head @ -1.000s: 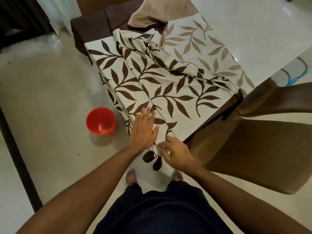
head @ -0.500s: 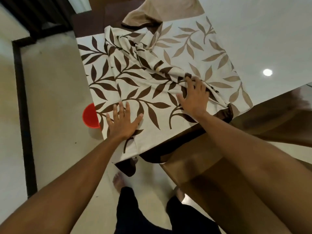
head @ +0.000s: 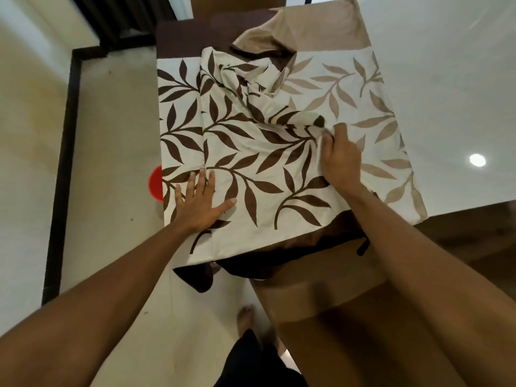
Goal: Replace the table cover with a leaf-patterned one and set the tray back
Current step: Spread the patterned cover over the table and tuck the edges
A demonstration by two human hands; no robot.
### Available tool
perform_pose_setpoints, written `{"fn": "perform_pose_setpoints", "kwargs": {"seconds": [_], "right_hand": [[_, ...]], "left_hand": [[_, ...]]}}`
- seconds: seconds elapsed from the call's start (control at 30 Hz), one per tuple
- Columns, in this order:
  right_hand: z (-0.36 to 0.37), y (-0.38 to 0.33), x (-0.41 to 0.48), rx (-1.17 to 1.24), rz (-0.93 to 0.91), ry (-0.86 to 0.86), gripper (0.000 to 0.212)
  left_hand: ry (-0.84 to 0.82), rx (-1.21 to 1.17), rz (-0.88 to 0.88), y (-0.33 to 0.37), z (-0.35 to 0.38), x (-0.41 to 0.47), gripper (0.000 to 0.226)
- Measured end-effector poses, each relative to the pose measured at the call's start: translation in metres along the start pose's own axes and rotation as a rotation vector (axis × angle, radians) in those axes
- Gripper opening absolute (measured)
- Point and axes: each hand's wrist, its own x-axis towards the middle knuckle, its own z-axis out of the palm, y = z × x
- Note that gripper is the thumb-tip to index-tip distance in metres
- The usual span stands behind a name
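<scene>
A cream cover with dark brown leaves [head: 251,163] lies over the small table, bunched in folds toward its far middle. Its right part shows pale tan leaves, the underside turned up. My left hand [head: 199,199] presses flat on the near left corner, fingers spread. My right hand [head: 339,157] pinches a fold of the cover near the middle right. A dark brown edge of cloth [head: 279,255] hangs below the near side. A plain tan cloth [head: 293,32] lies crumpled at the far end. No tray is in view.
A red bucket [head: 155,182] stands on the floor at the table's left, mostly hidden by the cover. A brown chair [head: 335,317] sits close on the near right. A white glossy surface [head: 446,93] borders the right. My bare feet stand below on the tiled floor.
My right hand went from lying flat on the cover to gripping a fold of it. My left hand stayed pressed on the near left corner. The view moved closer over the table.
</scene>
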Motion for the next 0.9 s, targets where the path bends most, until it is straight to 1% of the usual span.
{"fn": "perform_pose_setpoints", "kwargs": {"seconds": [0.03,0.07,0.17,0.2,0.27,0.33,0.43,0.5,0.53,0.57,0.63,0.7,0.77,0.83,0.9], "right_hand": [[0.002,-0.015,-0.008,0.052,-0.013,-0.044,0.031],[0.008,-0.03,-0.018,0.108,0.006,-0.125,0.03],[0.033,-0.074,-0.052,0.318,0.127,-0.465,0.019],[0.04,-0.088,-0.063,0.367,0.13,-0.539,0.016],[0.053,-0.107,-0.076,0.388,0.105,-0.597,0.016],[0.061,-0.116,-0.083,0.319,0.093,-0.579,0.035],[0.068,-0.114,-0.095,0.203,0.118,-0.555,0.074],[0.079,-0.117,-0.111,-0.028,0.023,-0.611,0.099],[0.084,-0.119,-0.12,-0.129,-0.034,-0.616,0.105],[0.09,-0.122,-0.128,-0.183,-0.081,-0.602,0.106],[0.1,-0.126,-0.136,-0.233,-0.154,-0.578,0.101],[0.11,-0.126,-0.14,-0.311,-0.199,-0.61,0.091],[0.114,-0.125,-0.141,-0.357,-0.246,-0.609,0.075],[0.115,-0.125,-0.14,-0.373,-0.3,-0.618,0.057],[0.111,-0.124,-0.134,-0.325,-0.322,-0.669,0.046]], "left_hand": [[0.007,-0.021,-0.004,0.0,-0.001,0.0,0.099],[0.006,-0.041,-0.012,0.001,-0.001,0.0,0.097],[0.01,-0.108,-0.041,0.003,-0.003,-0.001,0.085],[0.024,-0.129,-0.044,0.003,-0.003,-0.001,0.08],[0.06,-0.139,-0.025,0.004,-0.005,-0.003,0.077],[0.085,-0.186,0.013,-0.002,-0.003,-0.004,0.08],[0.133,-0.412,0.071,-0.013,-0.001,-0.005,0.084],[0.168,-0.515,0.091,-0.02,-0.003,-0.008,0.079],[0.192,-0.542,0.091,-0.021,-0.005,-0.009,0.076],[0.217,-0.555,0.09,-0.023,-0.006,-0.012,0.075],[0.262,-0.502,0.106,-0.025,-0.004,-0.021,0.073],[0.28,-0.373,0.12,-0.028,0.004,-0.029,0.068],[0.228,-0.25,0.108,-0.027,0.013,-0.033,0.063],[0.175,-0.177,0.079,-0.024,0.015,-0.032,0.066],[0.127,-0.157,0.038,-0.021,0.013,-0.029,0.072]]}}
